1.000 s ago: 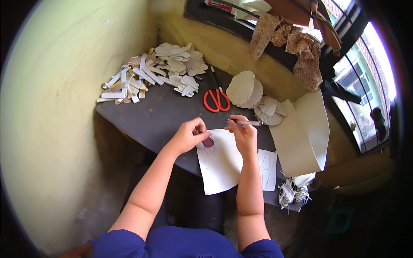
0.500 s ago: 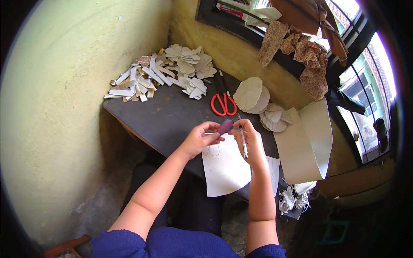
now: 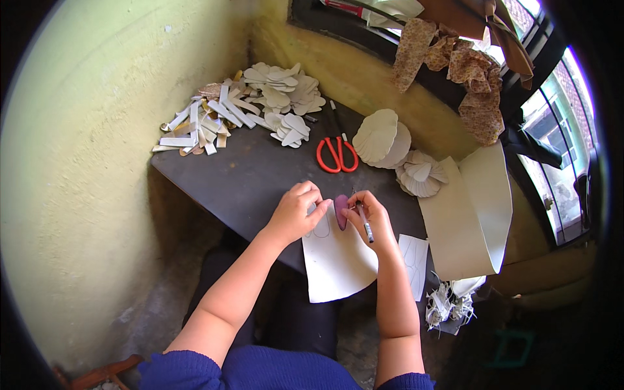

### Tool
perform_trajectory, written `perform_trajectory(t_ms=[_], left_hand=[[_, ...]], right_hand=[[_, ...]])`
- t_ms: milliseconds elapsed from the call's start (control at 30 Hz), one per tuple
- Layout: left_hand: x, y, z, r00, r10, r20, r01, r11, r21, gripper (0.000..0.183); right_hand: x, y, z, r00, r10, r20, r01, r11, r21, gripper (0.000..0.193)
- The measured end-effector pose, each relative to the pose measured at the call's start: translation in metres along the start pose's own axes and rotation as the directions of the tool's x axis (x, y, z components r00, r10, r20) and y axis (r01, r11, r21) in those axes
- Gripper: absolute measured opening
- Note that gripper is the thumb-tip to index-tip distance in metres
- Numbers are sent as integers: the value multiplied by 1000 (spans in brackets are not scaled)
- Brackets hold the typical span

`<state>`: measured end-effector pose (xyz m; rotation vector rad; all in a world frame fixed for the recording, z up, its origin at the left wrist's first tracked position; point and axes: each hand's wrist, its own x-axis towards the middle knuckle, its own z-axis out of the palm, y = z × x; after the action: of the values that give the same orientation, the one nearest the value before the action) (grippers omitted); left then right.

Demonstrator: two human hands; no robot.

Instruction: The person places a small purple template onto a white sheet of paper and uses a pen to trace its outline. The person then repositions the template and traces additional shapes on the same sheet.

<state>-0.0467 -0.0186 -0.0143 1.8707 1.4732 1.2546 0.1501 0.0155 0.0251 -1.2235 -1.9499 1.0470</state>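
Note:
A purple oval piece (image 3: 341, 212) stands out against the white paper sheet (image 3: 341, 270), near its far edge. My right hand (image 3: 372, 221) holds a pen (image 3: 364, 222), and its fingertips touch the oval piece's right side. My left hand (image 3: 296, 213) is closed at the sheet's far left edge, thumb and fingers together on the paper; the exact grip is partly hidden. Rounded pencil outlines (image 3: 320, 227) show on the sheet beside the left thumb. Red-handled scissors (image 3: 337, 156) lie just beyond my hands.
Cut white petal shapes (image 3: 286, 88) and a heap of white strips (image 3: 201, 127) cover the table's far left. Fanned scalloped pieces (image 3: 380, 138) stand along the wall. A bent cream sheet (image 3: 448, 221), a smaller drawn sheet (image 3: 414, 260) and shredded scraps (image 3: 448, 302) are at right.
The purple oval piece has come down to the paper and turned more upright. My left hand has let go of it and moved to the sheet's edge. My right hand keeps the pen.

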Motion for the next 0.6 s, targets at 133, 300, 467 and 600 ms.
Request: perform_trajectory(t_ms=[133,300,467,600], left_hand=[[-5,-4,-1,998,17,-52,-7,983,183,9],[-6,-3,2,998,-36,53,19,957,288,12],[-5,-4,3,996,-46,73,21,949,316,12],[-2,-2,2,994,-70,86,40,951,306,12]], right_hand=[[-4,4,8,994,104,31,-105,994,27,23],[-4,3,10,998,57,0,-57,998,16,23],[-5,4,12,1000,12,24,-13,999,47,22],[-6,-1,13,1000,9,15,-10,999,39,22]])
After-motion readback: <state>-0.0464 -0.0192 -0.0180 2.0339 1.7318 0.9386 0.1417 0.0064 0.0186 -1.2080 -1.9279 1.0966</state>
